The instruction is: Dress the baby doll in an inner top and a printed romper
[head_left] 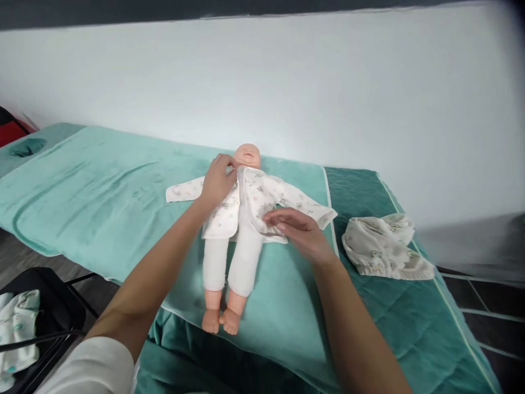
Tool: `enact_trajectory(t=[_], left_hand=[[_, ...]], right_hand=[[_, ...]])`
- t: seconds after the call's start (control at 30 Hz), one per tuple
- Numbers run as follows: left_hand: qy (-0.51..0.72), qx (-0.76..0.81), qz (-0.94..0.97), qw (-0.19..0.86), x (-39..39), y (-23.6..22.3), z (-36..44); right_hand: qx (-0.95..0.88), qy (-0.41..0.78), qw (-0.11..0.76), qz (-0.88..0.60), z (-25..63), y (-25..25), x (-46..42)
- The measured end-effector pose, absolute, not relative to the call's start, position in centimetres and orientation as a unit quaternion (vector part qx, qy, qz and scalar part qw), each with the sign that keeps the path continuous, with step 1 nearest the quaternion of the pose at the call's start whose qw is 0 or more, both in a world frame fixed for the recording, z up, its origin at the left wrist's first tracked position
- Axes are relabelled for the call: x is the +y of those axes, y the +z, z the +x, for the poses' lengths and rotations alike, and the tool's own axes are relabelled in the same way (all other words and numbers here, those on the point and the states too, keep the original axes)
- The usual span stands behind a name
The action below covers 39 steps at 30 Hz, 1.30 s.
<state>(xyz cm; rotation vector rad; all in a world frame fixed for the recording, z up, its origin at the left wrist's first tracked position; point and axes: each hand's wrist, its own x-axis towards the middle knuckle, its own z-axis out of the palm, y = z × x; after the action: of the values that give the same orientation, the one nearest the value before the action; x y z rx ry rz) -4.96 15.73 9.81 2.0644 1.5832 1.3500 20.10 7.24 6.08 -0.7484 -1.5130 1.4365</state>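
A baby doll lies on its back, feet toward me, in white leggings and a white printed jacket. The jacket's front is unfastened, its two sides parted over the doll's middle, and both sleeves stretch outward. At the collar, beside the doll's neck, my left hand has its fingers curled on the jacket's edge; the fingertips are partly hidden. My right hand is at the lower front of the jacket on the other side, fingers stretched out, holding nothing visible.
A light green cover lies under the doll on a bed against a white wall. Bunched white printed pants rest on the darker green quilted cover at right. At lower left, a black chair holds folded printed cloth.
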Motion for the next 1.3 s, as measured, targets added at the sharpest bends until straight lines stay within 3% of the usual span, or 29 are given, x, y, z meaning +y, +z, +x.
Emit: enact_trajectory(t=[0.17,0.3,0.4,0.5,0.57,0.77,1.17,1.3], left_hand=[[0.537,0.584,0.587,0.161,9.2,4.1,-8.1],[0.438,0.606,0.627,0.218,4.6,1.9,-10.2],[0.368,0.582,0.704,0.176,2.1,1.6,-11.0],[0.333,0.592,0.722,0.133,0.5,1.5,-11.4],[0.316,0.597,0.728,0.118,-0.1,1.3,-11.5],[0.278,0.599,0.749,0.062,0.2,1.4,-10.9],[0.329,0.656,0.679,0.027,-1.6,1.0,-11.4],[0.427,0.616,0.654,0.106,-1.6,0.9,-11.8]], right_hand=[[-0.67,0.587,0.358,-0.279,20.5,6.0,7.5],[-0.68,0.63,0.31,-0.21,20.8,5.4,7.1],[-0.648,0.644,0.348,-0.211,21.0,4.5,6.1],[-0.611,0.578,0.453,-0.295,21.5,3.2,4.8],[-0.609,0.501,0.48,-0.384,21.6,2.4,3.9],[-0.626,0.263,0.408,-0.61,19.7,1.0,2.0],[-0.618,0.157,0.384,-0.668,17.6,0.3,-0.8],[-0.703,0.112,0.376,-0.593,17.4,0.6,-1.1]])
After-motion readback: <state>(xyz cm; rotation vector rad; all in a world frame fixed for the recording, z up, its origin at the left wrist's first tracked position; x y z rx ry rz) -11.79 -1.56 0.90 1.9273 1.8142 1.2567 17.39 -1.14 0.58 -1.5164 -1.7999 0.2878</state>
